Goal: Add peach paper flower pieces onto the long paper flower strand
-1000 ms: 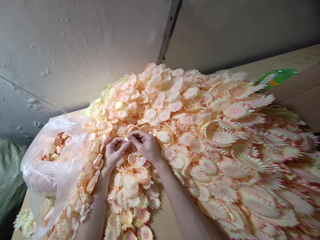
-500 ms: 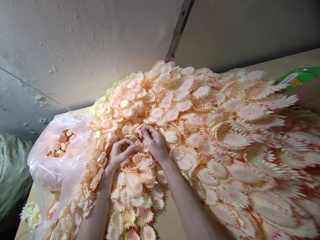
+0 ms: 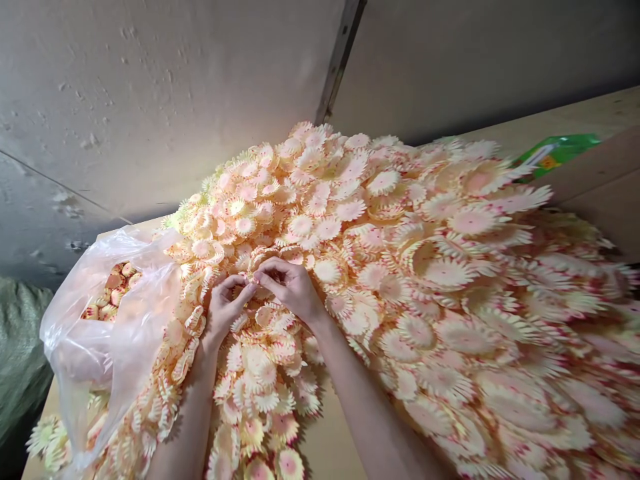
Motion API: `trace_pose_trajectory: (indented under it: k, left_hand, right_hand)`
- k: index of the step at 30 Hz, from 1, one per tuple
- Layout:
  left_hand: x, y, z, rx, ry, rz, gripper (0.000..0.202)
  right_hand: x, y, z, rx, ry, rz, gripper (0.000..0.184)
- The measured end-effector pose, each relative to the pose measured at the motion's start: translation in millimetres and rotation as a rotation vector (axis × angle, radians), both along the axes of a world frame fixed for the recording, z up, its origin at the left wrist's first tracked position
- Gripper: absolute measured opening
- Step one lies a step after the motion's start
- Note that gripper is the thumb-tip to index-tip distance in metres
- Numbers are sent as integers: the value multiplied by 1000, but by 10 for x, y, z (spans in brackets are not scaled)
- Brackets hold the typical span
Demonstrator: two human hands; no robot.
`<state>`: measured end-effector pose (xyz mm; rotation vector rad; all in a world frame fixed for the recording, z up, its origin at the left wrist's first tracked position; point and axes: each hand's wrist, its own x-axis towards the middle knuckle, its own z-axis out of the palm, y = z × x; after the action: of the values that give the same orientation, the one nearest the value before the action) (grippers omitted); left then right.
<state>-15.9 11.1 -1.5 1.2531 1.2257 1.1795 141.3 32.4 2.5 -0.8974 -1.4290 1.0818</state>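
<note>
Pale cream-pink artificial flower petal discs [image 3: 385, 183], with fringed edges and reddish tips, lie in a large heap around both hands. My left hand [image 3: 226, 308] is closed in a pinch in the middle of the heap. Against its fingertips, my right hand [image 3: 293, 290] pinches a small frilled petal disc [image 3: 251, 275], mostly covered by the fingers. Both thumbs and index fingers meet at this piece. More loose discs [image 3: 260, 367] are spread between my forearms.
On the left, a clear plastic bag [image 3: 135, 333] contains small rolled flower pieces [image 3: 117, 288]. A green packet [image 3: 560, 155] lies at the back right. Behind the tabletop [image 3: 327, 433] rises a grey wall [image 3: 175, 100]. A green sack [image 3: 23, 360] stands at far left.
My right hand has moved left with the petal disc and now meets my left hand; they were apart before. The whole view has shifted slightly.
</note>
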Motion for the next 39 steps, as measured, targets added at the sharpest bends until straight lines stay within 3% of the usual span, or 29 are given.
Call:
trace_pose_trajectory:
  k: [10, 14, 16, 20, 26, 32, 36, 39]
  left_hand:
    - [-9, -4, 68, -8, -22, -87, 31]
    - [-5, -39, 90, -46, 13, -207, 31]
    - [-1, -47, 94, -28, 5, -169, 29]
    - [-16, -16, 75, 12, -101, -8, 32]
    - [-27, 39, 29, 152, -69, -11, 61]
    - [49, 11, 70, 174, -80, 105, 64]
    - [80, -17, 101, 148, -183, 23, 89]
    - [70, -16, 86, 118, -271, -28, 84]
  right_hand:
    - [-57, 17, -54, -105, 21, -66, 24]
    - [-16, 50, -67, -239, 142, -267, 29]
    - [7, 58, -51, -262, 180, -328, 33]
    - [2, 41, 15, -188, 153, -293, 37]
    - [-4, 1, 33, -98, 169, -181, 34]
    - [-9, -30, -4, -116, 95, 23, 27]
    - [-11, -11, -11, -126, 72, -10, 26]
    - [-3, 10, -20, -152, 95, -65, 29]
